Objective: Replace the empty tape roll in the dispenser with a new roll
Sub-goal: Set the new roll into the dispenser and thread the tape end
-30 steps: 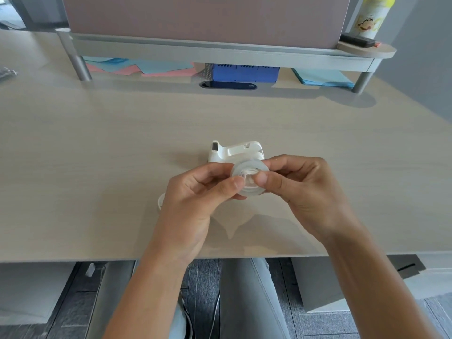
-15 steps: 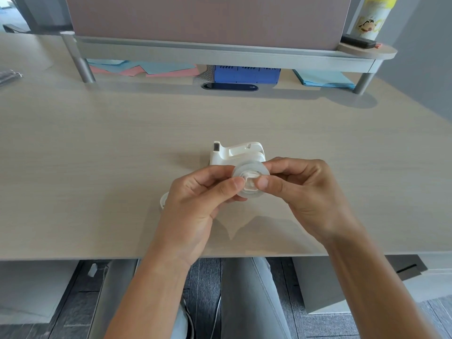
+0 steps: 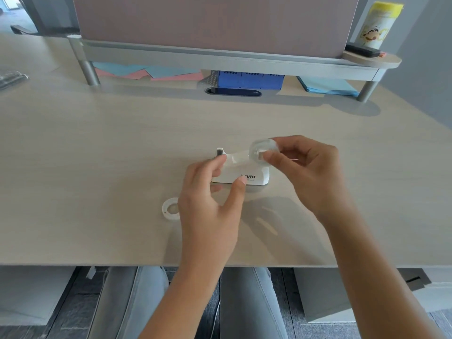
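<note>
A white tape dispenser [image 3: 254, 172] stands on the desk, cutter end to the left. My left hand [image 3: 212, 192] grips its left end, fingers over the top near the cutter and thumb on the front face. My right hand [image 3: 309, 171] pinches a clear new tape roll [image 3: 263, 148] just above the dispenser's right end; a short strip of tape runs from the roll toward the left. An empty white tape core [image 3: 170, 208] lies flat on the desk, partly hidden behind my left hand.
A raised shelf [image 3: 220, 58] spans the back of the wooden desk [image 3: 97, 148], with blue and pink papers [image 3: 146, 72] and a blue box [image 3: 249, 79] under it. A yellow canister [image 3: 376, 23] stands at the shelf's right end. The desk's front edge is near my lap.
Both hands held the roll together in front of the dispenser. Now my left hand has let go of it and grips the dispenser, while my right hand has lifted the roll up and right.
</note>
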A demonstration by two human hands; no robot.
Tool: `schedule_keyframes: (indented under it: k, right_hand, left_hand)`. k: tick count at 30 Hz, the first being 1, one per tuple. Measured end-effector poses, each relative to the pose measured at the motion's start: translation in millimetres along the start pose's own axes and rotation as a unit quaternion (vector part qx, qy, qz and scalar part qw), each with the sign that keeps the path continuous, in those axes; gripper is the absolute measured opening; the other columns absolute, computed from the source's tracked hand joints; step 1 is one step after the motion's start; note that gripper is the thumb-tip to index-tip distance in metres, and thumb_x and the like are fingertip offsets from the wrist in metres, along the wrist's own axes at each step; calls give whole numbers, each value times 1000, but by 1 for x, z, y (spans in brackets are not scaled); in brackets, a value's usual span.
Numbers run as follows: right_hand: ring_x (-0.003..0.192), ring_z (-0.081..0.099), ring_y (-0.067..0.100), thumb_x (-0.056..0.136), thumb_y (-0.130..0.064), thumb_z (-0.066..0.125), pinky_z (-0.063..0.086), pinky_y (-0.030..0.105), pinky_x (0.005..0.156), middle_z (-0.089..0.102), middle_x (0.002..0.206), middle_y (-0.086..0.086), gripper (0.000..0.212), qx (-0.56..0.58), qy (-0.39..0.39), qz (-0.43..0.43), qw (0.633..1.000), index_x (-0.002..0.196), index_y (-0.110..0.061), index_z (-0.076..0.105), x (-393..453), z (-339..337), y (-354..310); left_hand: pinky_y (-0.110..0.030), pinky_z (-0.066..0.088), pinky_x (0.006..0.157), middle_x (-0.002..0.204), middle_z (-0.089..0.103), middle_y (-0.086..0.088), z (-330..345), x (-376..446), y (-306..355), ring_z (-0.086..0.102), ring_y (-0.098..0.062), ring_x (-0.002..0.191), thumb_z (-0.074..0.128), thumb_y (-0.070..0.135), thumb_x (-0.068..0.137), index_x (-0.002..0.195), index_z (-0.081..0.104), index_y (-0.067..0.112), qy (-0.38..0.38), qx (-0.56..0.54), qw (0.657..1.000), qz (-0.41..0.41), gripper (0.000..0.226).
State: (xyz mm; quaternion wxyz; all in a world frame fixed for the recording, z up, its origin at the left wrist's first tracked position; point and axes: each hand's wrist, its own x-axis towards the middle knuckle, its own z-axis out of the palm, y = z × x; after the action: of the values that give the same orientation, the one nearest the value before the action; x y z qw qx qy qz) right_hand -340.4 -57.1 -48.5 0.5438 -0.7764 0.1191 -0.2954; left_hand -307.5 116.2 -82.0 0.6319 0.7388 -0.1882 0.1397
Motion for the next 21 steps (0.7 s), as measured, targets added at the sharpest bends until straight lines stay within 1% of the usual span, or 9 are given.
schedule_keyframes:
  k: [2,3,5,7,9,11,12,16,21]
  right_hand:
    - [91,79,21,88,-17,83,63,37,88,83,95,-3,11,-36,-5,3,999,98,-17,81,13,0,2]
    - [90,79,20,88,-17,83,63,37,87,83,95,-3,11,-49,-9,7,999,99,-16,80,18,0,3]
    - [89,80,18,88,-16,83,63,37,86,83,95,-1,12,-67,-22,15,997,100,-13,79,27,2,8]
    - [90,80,18,88,-16,83,63,38,88,83,95,0,13,-71,-33,21,997,100,-12,78,33,1,13]
    - [92,80,19,88,-18,84,63,37,89,83,96,-1,14,-74,-44,18,996,99,-13,79,38,-1,15]
    - [91,79,17,87,-20,85,62,32,86,83,95,-3,13,-88,-62,11,994,97,-15,79,41,-4,15]
    - [90,78,16,87,-20,85,61,31,83,82,94,-4,12,-98,-71,8,993,96,-16,79,42,-5,16]
    - [87,76,14,86,-23,85,59,34,81,81,93,-5,11,-128,-86,-4,988,94,-21,79,44,-2,19]
    - [78,71,10,84,-25,86,55,25,73,78,84,-8,9,-154,-92,-26,983,91,-23,80,48,-2,16]
  left_hand:
    - [-36,52,99,122,64,-3,4,-1,-4,62,-22,116,76,17,89,126,66,11,0,63,997,42,39]
    - [-32,48,103,124,63,-5,6,-2,-3,60,-25,119,76,17,89,128,65,9,-4,87,995,54,41]
    - [-17,38,107,131,60,-6,9,-3,-2,55,-24,126,76,19,88,132,62,8,-22,120,991,55,47]
    - [-13,32,108,138,55,-7,11,-4,-5,50,-24,133,76,23,88,137,57,9,-40,145,987,46,55]
    - [-26,37,112,146,49,-7,13,-5,-11,44,-25,140,74,30,87,143,50,11,-50,173,983,27,64]
    - [-43,42,113,154,43,-7,14,-5,-17,38,-27,146,72,38,87,149,41,15,-65,202,977,0,73]
    - [-48,42,114,158,39,-8,15,-5,-18,35,-28,149,71,41,87,152,36,17,-75,210,975,-14,77]
    - [-47,32,121,169,24,-12,17,-5,-20,22,-29,156,67,46,90,161,22,22,-103,220,969,-47,88]
    - [-45,34,121,168,24,-10,16,-5,-21,20,-26,156,60,51,93,160,18,35,-135,244,960,-34,81]
